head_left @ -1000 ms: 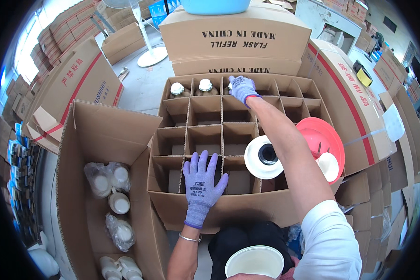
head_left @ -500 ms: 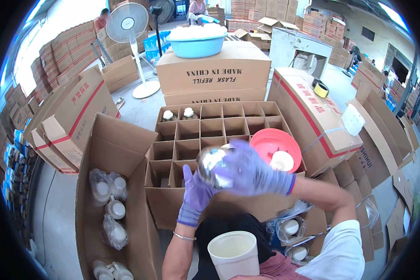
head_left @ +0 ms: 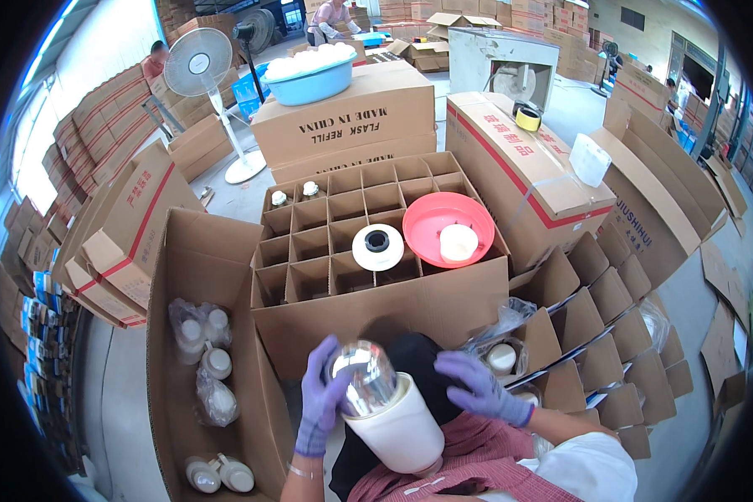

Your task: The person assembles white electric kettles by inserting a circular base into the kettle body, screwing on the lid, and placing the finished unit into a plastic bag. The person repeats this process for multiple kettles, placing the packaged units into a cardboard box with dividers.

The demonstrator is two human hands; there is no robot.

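Observation:
A shiny silver glass flask liner (head_left: 365, 378) sits part-way inside a white cylindrical casing (head_left: 400, 439), which leans in my lap. My left hand (head_left: 320, 397), in a purple glove, holds the liner's side with its fingers curled round it. My right hand (head_left: 483, 386), gloved too, is off to the right of the casing with fingers spread and nothing in them. Beyond my hands, a cream round part with a black ring (head_left: 378, 247) rests on the dividers of a carton (head_left: 376, 305). Beside it lies a red plastic bowl (head_left: 422, 226) with a white cup-like piece (head_left: 458, 243) in it.
At left, an open carton (head_left: 171, 376) contains several bagged white flask parts. Cardboard dividers (head_left: 598, 335) and bagged white parts lie at right. A blue basin (head_left: 309, 84) stands on a closed carton, near a fan (head_left: 199, 65). Taped cartons (head_left: 510, 159) flank the workplace; people work farther back.
The silver liner has come down toward me into the white casing. My right hand has let go of it and moved off to the right. The view has shifted too.

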